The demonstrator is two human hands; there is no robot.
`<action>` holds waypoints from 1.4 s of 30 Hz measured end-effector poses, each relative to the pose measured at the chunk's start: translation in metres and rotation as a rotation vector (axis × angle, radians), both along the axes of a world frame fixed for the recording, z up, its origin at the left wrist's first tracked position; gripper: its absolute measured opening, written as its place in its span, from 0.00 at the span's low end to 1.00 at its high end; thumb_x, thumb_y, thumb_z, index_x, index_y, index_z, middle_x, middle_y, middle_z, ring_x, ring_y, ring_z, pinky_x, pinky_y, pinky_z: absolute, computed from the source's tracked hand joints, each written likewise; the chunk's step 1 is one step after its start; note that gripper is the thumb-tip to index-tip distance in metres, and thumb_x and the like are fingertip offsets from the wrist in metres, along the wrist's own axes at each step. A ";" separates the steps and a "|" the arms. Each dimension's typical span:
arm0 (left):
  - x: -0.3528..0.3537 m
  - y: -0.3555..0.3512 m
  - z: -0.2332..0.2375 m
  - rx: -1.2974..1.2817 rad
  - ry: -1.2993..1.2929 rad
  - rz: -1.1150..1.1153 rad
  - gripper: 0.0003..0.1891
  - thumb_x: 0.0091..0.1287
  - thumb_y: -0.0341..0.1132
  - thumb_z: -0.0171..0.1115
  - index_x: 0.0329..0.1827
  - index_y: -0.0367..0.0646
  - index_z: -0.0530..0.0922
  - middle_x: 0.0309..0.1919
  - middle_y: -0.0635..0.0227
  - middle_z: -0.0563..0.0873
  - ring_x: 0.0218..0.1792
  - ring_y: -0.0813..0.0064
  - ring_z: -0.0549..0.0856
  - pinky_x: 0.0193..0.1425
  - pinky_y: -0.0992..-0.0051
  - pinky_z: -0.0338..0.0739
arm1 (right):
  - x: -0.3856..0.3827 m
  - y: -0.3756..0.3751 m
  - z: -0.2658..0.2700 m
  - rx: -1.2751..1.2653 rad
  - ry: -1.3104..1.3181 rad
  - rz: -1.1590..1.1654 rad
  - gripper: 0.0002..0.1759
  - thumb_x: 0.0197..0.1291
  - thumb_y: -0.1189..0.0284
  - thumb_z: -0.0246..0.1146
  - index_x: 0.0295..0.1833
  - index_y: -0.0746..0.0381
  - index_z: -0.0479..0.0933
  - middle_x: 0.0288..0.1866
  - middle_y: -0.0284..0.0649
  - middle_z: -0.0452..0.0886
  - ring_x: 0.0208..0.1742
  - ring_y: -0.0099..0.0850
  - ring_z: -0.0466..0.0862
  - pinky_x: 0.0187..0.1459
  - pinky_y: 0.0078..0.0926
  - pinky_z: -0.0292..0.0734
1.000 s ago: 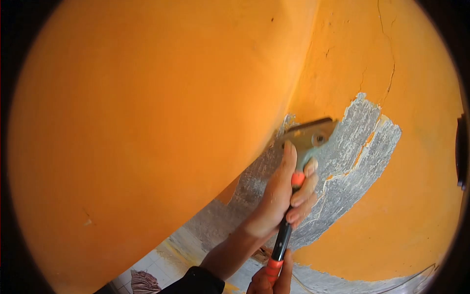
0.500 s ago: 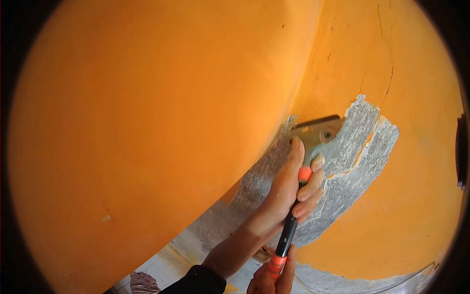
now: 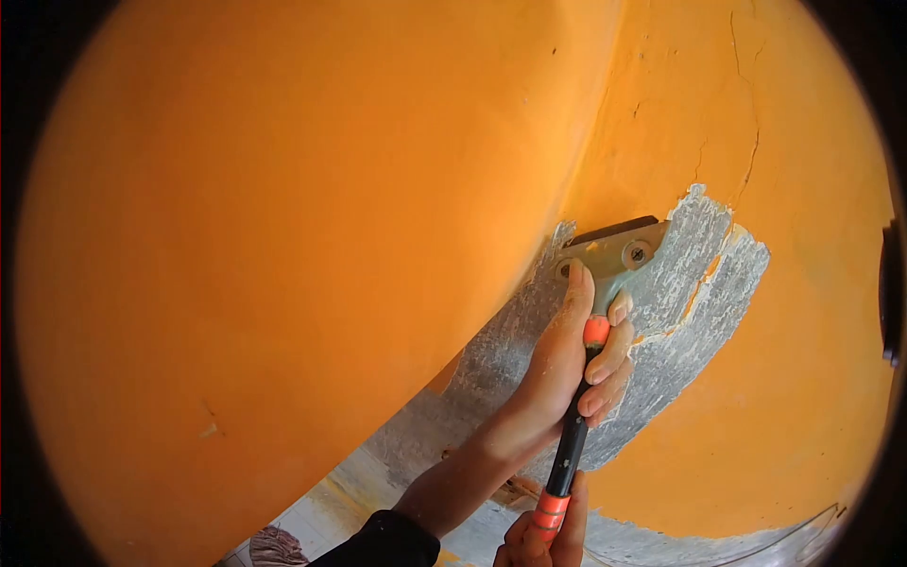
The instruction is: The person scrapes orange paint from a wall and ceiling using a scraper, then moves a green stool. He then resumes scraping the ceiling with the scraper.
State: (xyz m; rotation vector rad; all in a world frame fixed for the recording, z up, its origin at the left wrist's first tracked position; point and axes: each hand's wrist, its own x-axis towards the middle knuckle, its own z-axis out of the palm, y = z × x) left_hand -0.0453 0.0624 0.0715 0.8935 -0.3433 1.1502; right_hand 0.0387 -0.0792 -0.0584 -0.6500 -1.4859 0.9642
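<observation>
A scraper with a wide metal head and a black and red handle rests against the orange wall, its dark blade edge at the boundary between paint and bare grey patch. My left hand wraps the upper handle just below the head, thumb lying along the head's base and fingers curled round from the right. Lower down, my right hand grips the red lower part of the handle; the frame's bottom edge cuts it off. Around the tool, a scraped grey patch shows ragged paint edges.
Orange painted wall fills the left, meeting another orange surface with thin cracks at a corner. A crumpled striped cloth lies at the bottom left. A dark object sits at the right edge.
The lower handle and my right hand have shifted to the right. The scraper head and my left hand have moved only slightly right. Both hands keep their grip.
</observation>
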 end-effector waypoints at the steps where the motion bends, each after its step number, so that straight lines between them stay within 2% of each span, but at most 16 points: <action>1: 0.001 0.000 -0.004 0.002 -0.001 -0.001 0.28 0.69 0.66 0.30 0.34 0.49 0.63 0.09 0.79 0.60 0.03 0.86 0.60 0.03 0.84 0.57 | 0.001 0.000 -0.001 -0.011 0.002 -0.003 0.33 0.72 0.70 0.45 0.76 0.60 0.38 0.25 0.30 0.65 0.15 0.15 0.60 0.18 0.10 0.57; 4: -0.002 0.000 0.013 -0.004 -0.009 0.090 0.28 0.70 0.66 0.30 0.34 0.49 0.63 0.09 0.80 0.60 0.03 0.86 0.60 0.04 0.84 0.58 | 0.007 0.011 0.026 0.089 -0.039 0.120 0.33 0.72 0.71 0.44 0.76 0.60 0.37 0.25 0.30 0.65 0.15 0.15 0.60 0.17 0.11 0.57; 8: 0.000 -0.004 -0.007 0.002 0.013 0.028 0.28 0.70 0.66 0.31 0.34 0.49 0.63 0.09 0.80 0.60 0.03 0.86 0.60 0.04 0.84 0.58 | 0.009 0.003 0.013 -0.049 0.010 0.053 0.34 0.72 0.71 0.43 0.76 0.60 0.34 0.24 0.31 0.65 0.14 0.15 0.60 0.15 0.12 0.58; 10: -0.003 0.000 0.005 -0.010 0.011 0.063 0.28 0.70 0.66 0.31 0.34 0.49 0.63 0.09 0.80 0.60 0.03 0.86 0.60 0.04 0.84 0.58 | 0.017 0.013 0.006 0.095 -0.130 0.118 0.33 0.72 0.71 0.43 0.76 0.60 0.34 0.23 0.31 0.65 0.14 0.15 0.60 0.14 0.12 0.58; 11: -0.003 -0.001 0.008 -0.023 -0.009 0.099 0.28 0.69 0.66 0.31 0.33 0.49 0.63 0.09 0.80 0.60 0.03 0.86 0.60 0.04 0.84 0.57 | 0.010 0.010 0.019 0.048 0.015 0.160 0.33 0.72 0.71 0.43 0.76 0.61 0.36 0.23 0.31 0.65 0.14 0.15 0.61 0.14 0.12 0.57; 14: 0.001 -0.006 -0.004 -0.051 0.037 0.074 0.28 0.69 0.66 0.31 0.33 0.50 0.62 0.08 0.80 0.60 0.03 0.86 0.60 0.04 0.84 0.57 | 0.031 0.014 -0.033 0.028 -0.070 0.098 0.33 0.72 0.71 0.44 0.76 0.61 0.38 0.25 0.31 0.66 0.15 0.15 0.63 0.14 0.12 0.57; 17: 0.002 -0.008 -0.010 -0.041 0.024 0.056 0.28 0.69 0.66 0.31 0.33 0.50 0.63 0.09 0.80 0.60 0.03 0.86 0.59 0.04 0.83 0.56 | 0.000 -0.012 0.014 -0.054 0.061 0.063 0.33 0.72 0.70 0.44 0.75 0.62 0.38 0.25 0.31 0.66 0.14 0.15 0.63 0.15 0.12 0.58; 19: 0.002 -0.007 -0.003 -0.043 -0.006 0.082 0.28 0.70 0.66 0.30 0.34 0.50 0.63 0.08 0.80 0.60 0.03 0.85 0.59 0.04 0.83 0.55 | 0.006 -0.011 0.014 -0.138 0.088 0.046 0.33 0.72 0.69 0.44 0.75 0.63 0.38 0.24 0.31 0.66 0.14 0.16 0.62 0.15 0.12 0.58; 21: 0.002 -0.009 -0.009 -0.056 0.024 0.094 0.28 0.70 0.66 0.30 0.33 0.50 0.63 0.09 0.80 0.59 0.03 0.85 0.59 0.04 0.83 0.55 | 0.023 0.012 -0.004 0.126 -0.224 0.029 0.33 0.73 0.68 0.44 0.75 0.63 0.37 0.23 0.31 0.66 0.13 0.16 0.62 0.15 0.12 0.58; 24: 0.000 -0.004 -0.011 -0.049 0.049 0.119 0.28 0.70 0.65 0.30 0.33 0.50 0.63 0.09 0.80 0.59 0.03 0.86 0.59 0.04 0.83 0.56 | 0.021 0.018 -0.008 0.031 -0.120 0.126 0.33 0.73 0.68 0.43 0.75 0.63 0.36 0.23 0.32 0.66 0.13 0.16 0.63 0.15 0.12 0.59; 29: 0.001 -0.008 -0.014 -0.058 0.030 0.126 0.28 0.70 0.65 0.30 0.32 0.49 0.63 0.08 0.80 0.59 0.03 0.86 0.59 0.04 0.84 0.56 | 0.020 0.012 -0.003 0.241 -0.218 0.057 0.32 0.73 0.70 0.42 0.75 0.63 0.36 0.22 0.31 0.64 0.13 0.16 0.62 0.15 0.13 0.58; 31: 0.001 -0.006 -0.014 -0.046 0.012 0.071 0.28 0.70 0.66 0.31 0.31 0.50 0.62 0.08 0.80 0.60 0.03 0.86 0.59 0.04 0.84 0.56 | 0.013 0.003 0.004 0.072 -0.085 0.116 0.33 0.73 0.72 0.42 0.75 0.63 0.35 0.22 0.30 0.64 0.13 0.15 0.61 0.15 0.13 0.58; 34: -0.001 -0.004 0.001 -0.064 0.011 0.118 0.28 0.69 0.67 0.31 0.31 0.50 0.63 0.08 0.80 0.59 0.03 0.86 0.59 0.03 0.84 0.55 | 0.019 0.016 -0.001 0.092 -0.161 0.074 0.34 0.72 0.73 0.43 0.76 0.62 0.34 0.22 0.29 0.63 0.14 0.15 0.60 0.16 0.12 0.57; 38: 0.001 -0.009 -0.023 -0.048 0.073 0.068 0.28 0.69 0.67 0.31 0.31 0.50 0.63 0.08 0.80 0.59 0.03 0.85 0.59 0.04 0.83 0.56 | 0.013 0.007 -0.028 0.125 -0.245 -0.068 0.33 0.72 0.72 0.43 0.76 0.61 0.36 0.22 0.31 0.63 0.13 0.17 0.61 0.16 0.13 0.59; 40: 0.003 -0.007 -0.013 -0.081 0.044 0.004 0.29 0.69 0.67 0.31 0.32 0.50 0.63 0.08 0.79 0.60 0.03 0.85 0.59 0.04 0.83 0.57 | 0.012 0.007 -0.014 0.222 -0.187 -0.031 0.31 0.72 0.71 0.43 0.76 0.60 0.39 0.21 0.32 0.64 0.13 0.18 0.61 0.16 0.14 0.59; 42: 0.008 -0.007 -0.004 -0.063 0.061 0.170 0.27 0.70 0.64 0.32 0.33 0.50 0.64 0.08 0.80 0.60 0.03 0.85 0.58 0.04 0.84 0.55 | 0.012 -0.001 0.001 -0.178 0.290 0.183 0.39 0.70 0.69 0.49 0.77 0.50 0.33 0.22 0.38 0.63 0.12 0.17 0.56 0.15 0.13 0.56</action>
